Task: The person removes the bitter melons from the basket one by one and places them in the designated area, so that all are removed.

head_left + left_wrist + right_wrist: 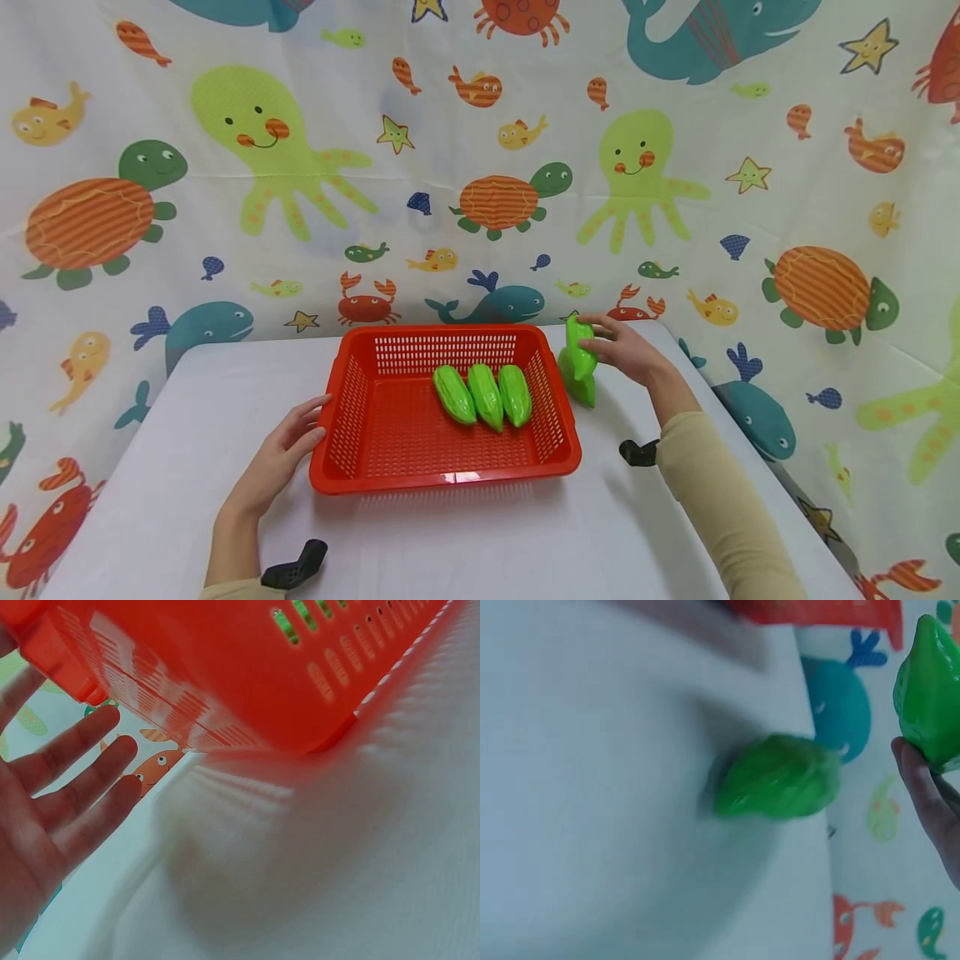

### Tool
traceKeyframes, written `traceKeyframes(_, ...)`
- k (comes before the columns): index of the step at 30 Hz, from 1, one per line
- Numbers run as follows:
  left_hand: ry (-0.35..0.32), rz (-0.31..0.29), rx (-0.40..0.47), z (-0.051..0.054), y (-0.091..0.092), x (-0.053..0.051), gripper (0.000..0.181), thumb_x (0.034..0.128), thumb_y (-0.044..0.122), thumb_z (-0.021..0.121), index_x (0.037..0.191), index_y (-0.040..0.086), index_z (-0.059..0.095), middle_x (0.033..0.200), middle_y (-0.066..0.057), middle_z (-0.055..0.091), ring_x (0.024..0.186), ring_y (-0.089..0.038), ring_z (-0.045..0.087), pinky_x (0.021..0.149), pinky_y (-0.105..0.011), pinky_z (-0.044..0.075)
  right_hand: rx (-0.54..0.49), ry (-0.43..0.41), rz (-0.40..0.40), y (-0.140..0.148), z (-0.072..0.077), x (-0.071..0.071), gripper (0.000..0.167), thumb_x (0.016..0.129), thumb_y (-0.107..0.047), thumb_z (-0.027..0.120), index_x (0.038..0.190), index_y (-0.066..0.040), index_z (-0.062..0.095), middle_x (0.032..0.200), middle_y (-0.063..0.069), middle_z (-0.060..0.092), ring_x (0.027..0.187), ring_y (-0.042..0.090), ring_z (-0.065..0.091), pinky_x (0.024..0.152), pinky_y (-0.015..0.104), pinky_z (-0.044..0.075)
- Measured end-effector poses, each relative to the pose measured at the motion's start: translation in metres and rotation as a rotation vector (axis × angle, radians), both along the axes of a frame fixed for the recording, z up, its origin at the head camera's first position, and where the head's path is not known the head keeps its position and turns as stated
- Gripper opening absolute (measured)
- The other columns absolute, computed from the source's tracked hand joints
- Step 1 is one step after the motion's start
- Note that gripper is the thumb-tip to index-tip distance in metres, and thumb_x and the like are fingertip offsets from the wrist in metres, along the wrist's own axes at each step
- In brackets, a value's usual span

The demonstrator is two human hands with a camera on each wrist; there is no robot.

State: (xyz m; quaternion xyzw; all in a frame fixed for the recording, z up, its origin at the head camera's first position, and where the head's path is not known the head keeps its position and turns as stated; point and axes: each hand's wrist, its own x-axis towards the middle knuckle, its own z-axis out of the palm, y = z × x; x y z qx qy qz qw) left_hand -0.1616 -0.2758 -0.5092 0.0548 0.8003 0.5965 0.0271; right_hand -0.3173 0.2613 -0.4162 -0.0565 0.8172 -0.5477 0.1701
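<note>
A red plastic basket [442,482] holds three green ridged vegetables [486,397] side by side in its right half. At the basket's left edge is my left hand [279,454], its fingertips at the rim; the left wrist view shows the fingers [82,776] spread and nearly straight. My right hand [626,350] grips another green vegetable [580,346], raised beyond the basket's right side. One more green vegetable [780,777] lies on the table below it, partly hidden by the held one in the head view.
The white table [450,550] extends around the basket. Behind and beside it hangs a white cloth [442,283] printed with sea animals. A black strap piece [295,567] is at the left wrist, another [639,452] at the right wrist.
</note>
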Motion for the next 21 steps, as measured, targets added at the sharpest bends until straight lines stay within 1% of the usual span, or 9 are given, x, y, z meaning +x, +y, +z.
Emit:
traceKeyframes(3, -0.002, 0.001, 0.001, 0.0, 0.0, 0.0, 0.058, 0.1002, 0.037, 0.052, 0.153, 0.023, 0.032, 0.147, -0.013, 0.042, 0.124, -0.018, 0.048, 0.097, -0.053, 0.048, -0.038, -0.045, -0.014, 0.011, -0.012, -0.002, 0.059, 0.095, -0.025, 0.065, 0.148, -0.017, 0.039, 0.154, 0.017, 0.027, 0.136, 0.035, 0.035, 0.107, 0.047, 0.04)
traceKeyframes(7, -0.007, 0.0, 0.004, 0.0, 0.0, 0.001, 0.058, 0.1001, 0.037, 0.053, 0.153, 0.024, 0.032, 0.147, -0.012, 0.042, 0.126, -0.023, 0.047, 0.097, -0.054, 0.047, -0.068, -0.087, -0.034, 0.024, -0.024, 0.0, 0.063, 0.097, -0.024, 0.062, 0.151, -0.014, 0.032, 0.154, 0.02, 0.024, 0.132, 0.034, 0.036, 0.108, 0.044, 0.039)
traceKeyframes(10, -0.005, -0.002, 0.005, 0.0, 0.0, 0.0, 0.058, 0.1001, 0.037, 0.053, 0.153, 0.024, 0.032, 0.147, -0.012, 0.042, 0.126, -0.023, 0.047, 0.097, -0.053, 0.047, -0.097, -0.114, -0.043, 0.029, -0.024, 0.005, 0.061, 0.099, -0.021, 0.06, 0.152, -0.014, 0.031, 0.155, 0.021, 0.022, 0.13, 0.032, 0.036, 0.107, 0.039, 0.04)
traceKeyframes(12, -0.002, -0.003, 0.004, -0.001, 0.0, 0.0, 0.058, 0.1001, 0.037, 0.053, 0.153, 0.024, 0.032, 0.147, -0.011, 0.042, 0.126, -0.022, 0.047, 0.097, -0.052, 0.048, -0.111, -0.121, -0.041, 0.031, -0.022, 0.007, 0.061, 0.1, -0.02, 0.058, 0.153, -0.013, 0.029, 0.155, 0.022, 0.021, 0.129, 0.031, 0.036, 0.104, 0.034, 0.044)
traceKeyframes(14, 0.0, -0.004, 0.001, -0.001, 0.0, -0.001, 0.058, 0.1002, 0.037, 0.053, 0.153, 0.024, 0.032, 0.147, -0.011, 0.042, 0.125, -0.02, 0.047, 0.097, -0.051, 0.048, -0.126, -0.126, -0.05, 0.034, -0.022, 0.008, 0.059, 0.101, -0.018, 0.056, 0.153, -0.013, 0.029, 0.155, 0.022, 0.021, 0.13, 0.032, 0.035, 0.101, 0.032, 0.046)
traceKeyframes(17, -0.003, -0.005, 0.001, 0.0, 0.0, -0.001, 0.058, 0.1002, 0.037, 0.052, 0.153, 0.024, 0.032, 0.147, -0.011, 0.042, 0.125, -0.019, 0.048, 0.097, -0.051, 0.048, -0.122, -0.113, -0.057, 0.041, -0.03, 0.005, 0.059, 0.101, -0.018, 0.054, 0.154, -0.014, 0.028, 0.156, 0.021, 0.02, 0.132, 0.033, 0.033, 0.103, 0.034, 0.044)
traceKeyframes(21, -0.005, -0.003, 0.002, 0.0, 0.0, -0.001, 0.058, 0.1002, 0.037, 0.053, 0.153, 0.024, 0.032, 0.147, -0.011, 0.042, 0.124, -0.016, 0.048, 0.097, -0.052, 0.048, -0.114, -0.102, -0.065, 0.049, -0.04, 0.001, 0.059, 0.101, -0.022, 0.055, 0.154, -0.017, 0.029, 0.159, 0.019, 0.014, 0.139, 0.035, 0.027, 0.112, 0.045, 0.034)
